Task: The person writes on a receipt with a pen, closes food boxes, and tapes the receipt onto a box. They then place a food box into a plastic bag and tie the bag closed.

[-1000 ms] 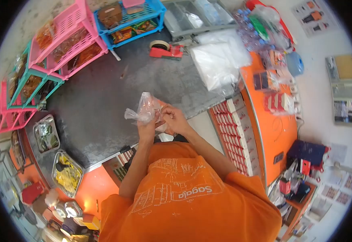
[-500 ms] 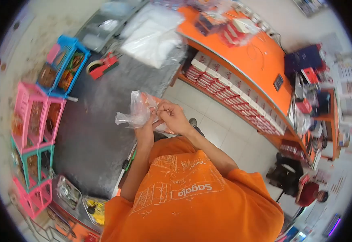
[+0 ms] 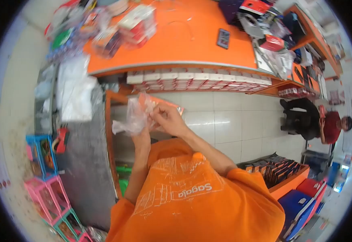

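Note:
A clear plastic bag (image 3: 133,115) is held up in front of my chest, its loose end hanging toward the left. My left hand (image 3: 141,139) grips it from below, fingers partly hidden by the film. Curled over its near side, my right hand (image 3: 168,119) pinches the plastic close to the left hand's fingertips. Behind the right hand shows an orange flat item (image 3: 172,104); whether it lies inside the bag I cannot tell.
To the left is a dark worktop (image 3: 85,161) with white plastic bags (image 3: 75,94), a red tape dispenser (image 3: 61,140) and colored baskets (image 3: 50,197). An orange counter (image 3: 184,44) holds a phone (image 3: 223,38); boxes (image 3: 200,78) are stacked beneath. A person (image 3: 331,127) stands far right.
My view has swung to the right, away from the dark worktop and toward the orange counter and tiled floor. Both hands still hold the bag; the right hand's fingers have shifted slightly.

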A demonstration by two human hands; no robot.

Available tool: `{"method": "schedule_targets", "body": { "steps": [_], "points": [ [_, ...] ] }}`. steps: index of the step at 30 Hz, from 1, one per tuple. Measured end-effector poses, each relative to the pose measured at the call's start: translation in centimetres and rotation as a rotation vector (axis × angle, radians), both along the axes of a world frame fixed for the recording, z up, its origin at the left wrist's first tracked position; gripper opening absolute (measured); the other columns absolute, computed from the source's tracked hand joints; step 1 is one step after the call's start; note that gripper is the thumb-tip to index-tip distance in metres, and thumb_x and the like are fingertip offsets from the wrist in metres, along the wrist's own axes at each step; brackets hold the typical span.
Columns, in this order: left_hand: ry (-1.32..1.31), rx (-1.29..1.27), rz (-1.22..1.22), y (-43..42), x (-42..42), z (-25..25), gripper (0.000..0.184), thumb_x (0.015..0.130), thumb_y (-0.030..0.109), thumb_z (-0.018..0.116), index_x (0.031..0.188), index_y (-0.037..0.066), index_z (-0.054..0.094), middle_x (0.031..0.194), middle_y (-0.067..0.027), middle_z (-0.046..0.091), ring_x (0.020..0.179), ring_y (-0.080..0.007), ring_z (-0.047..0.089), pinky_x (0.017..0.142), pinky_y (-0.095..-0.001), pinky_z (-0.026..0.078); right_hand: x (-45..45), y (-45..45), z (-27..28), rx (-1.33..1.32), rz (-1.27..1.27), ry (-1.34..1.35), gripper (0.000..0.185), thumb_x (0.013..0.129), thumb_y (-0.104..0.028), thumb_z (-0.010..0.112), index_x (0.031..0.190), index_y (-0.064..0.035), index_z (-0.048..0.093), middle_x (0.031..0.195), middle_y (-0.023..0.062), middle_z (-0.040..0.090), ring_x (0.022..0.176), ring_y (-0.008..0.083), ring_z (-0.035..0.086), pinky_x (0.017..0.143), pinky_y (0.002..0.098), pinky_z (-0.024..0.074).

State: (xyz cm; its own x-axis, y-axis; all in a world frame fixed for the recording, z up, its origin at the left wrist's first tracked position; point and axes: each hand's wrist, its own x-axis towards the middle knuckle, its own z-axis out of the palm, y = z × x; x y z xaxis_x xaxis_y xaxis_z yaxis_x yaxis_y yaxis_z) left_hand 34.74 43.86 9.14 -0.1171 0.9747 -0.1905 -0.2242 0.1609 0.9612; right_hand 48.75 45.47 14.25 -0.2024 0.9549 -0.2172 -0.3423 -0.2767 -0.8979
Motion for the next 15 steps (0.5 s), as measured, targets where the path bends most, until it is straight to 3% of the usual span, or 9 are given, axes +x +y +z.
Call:
{"method": "schedule_targets", "body": {
  "steps": [4, 6, 7, 10, 12, 14, 15],
  "points": [
    [0.281, 0.169, -0.157, 2.7, 4.9, 2.0, 0.044, 0.090, 0.008, 0.063, 0.131, 0.000, 0.050, 0.126, -0.0105, 0.057, 0.114, -0.0214, 0.056, 0.097, -0.0345, 0.044, 6.2, 0.8, 0.4, 0.096, -0.140, -0.277, 0.011, 0.087, -0.010, 0.065, 0.092, -0.0006, 0.063, 0.082, -0.0001, 0.060, 0.079, 0.0096, 0.057, 0.075, 0.0269, 0.0474],
    [0.463, 0.475, -0.332, 4.7, 6.7, 2.5, 0.046, 0.087, 0.009, 0.065, 0.130, -0.001, 0.050, 0.125, -0.0110, 0.057, 0.113, -0.0230, 0.056, 0.095, -0.0353, 0.045, 8.6, 1.4, -0.5, 0.109, -0.183, -0.323, 0.012, 0.087, -0.010, 0.066, 0.094, -0.0003, 0.063, 0.083, 0.0006, 0.060, 0.080, 0.0100, 0.057, 0.076, 0.0264, 0.0467],
    [0.464, 0.484, -0.361, 5.6, 7.6, 2.5, 0.046, 0.087, 0.009, 0.065, 0.130, -0.001, 0.050, 0.125, -0.0110, 0.057, 0.113, -0.0230, 0.056, 0.095, -0.0353, 0.045, 9.6, 1.6, -1.0, 0.115, -0.191, -0.374, 0.013, 0.086, -0.009, 0.066, 0.095, -0.0001, 0.063, 0.085, 0.0012, 0.060, 0.080, 0.0103, 0.057, 0.077, 0.0258, 0.0460],
    [0.504, 0.373, -0.438, 8.3, 10.5, 2.2, 0.046, 0.084, 0.009, 0.065, 0.126, -0.004, 0.051, 0.124, -0.0123, 0.058, 0.112, -0.0244, 0.057, 0.094, -0.0350, 0.046, 12.1, 2.6, -3.2, 0.254, -0.300, -0.306, 0.011, 0.086, -0.008, 0.065, 0.094, -0.0021, 0.062, 0.089, 0.0026, 0.061, 0.084, 0.0120, 0.055, 0.077, 0.0275, 0.0451],
    [-0.146, -0.421, -0.239, 10.6, 12.5, 2.3, 0.045, 0.082, 0.008, 0.064, 0.124, -0.004, 0.053, 0.124, -0.0137, 0.058, 0.112, -0.0245, 0.057, 0.092, -0.0340, 0.047, 13.5, 3.6, -2.8, 0.319, -0.344, -0.226, 0.010, 0.086, -0.008, 0.065, 0.095, -0.0031, 0.062, 0.090, 0.0031, 0.061, 0.086, 0.0127, 0.055, 0.078, 0.0283, 0.0447],
    [-0.143, -0.406, -0.236, 13.3, 12.6, -0.2, 0.049, 0.082, 0.009, 0.064, 0.128, -0.002, 0.050, 0.122, -0.0137, 0.057, 0.105, -0.0219, 0.058, 0.087, -0.0336, 0.049, 14.8, 4.5, -1.8, 0.132, -0.152, 0.025, 0.011, 0.088, -0.010, 0.064, 0.097, -0.0058, 0.062, 0.093, 0.0057, 0.062, 0.096, 0.0155, 0.054, 0.086, 0.0320, 0.0430],
    [-0.142, -0.387, -0.223, 15.0, 12.9, -0.8, 0.053, 0.082, 0.010, 0.064, 0.132, 0.001, 0.047, 0.121, -0.0137, 0.057, 0.097, -0.0193, 0.060, 0.082, -0.0333, 0.052, 15.6, 5.6, -1.9, 0.136, -0.191, 0.009, 0.011, 0.088, -0.010, 0.064, 0.097, -0.0058, 0.062, 0.093, 0.0057, 0.062, 0.096, 0.0155, 0.054, 0.086, 0.0320, 0.0430]
  ]
}}
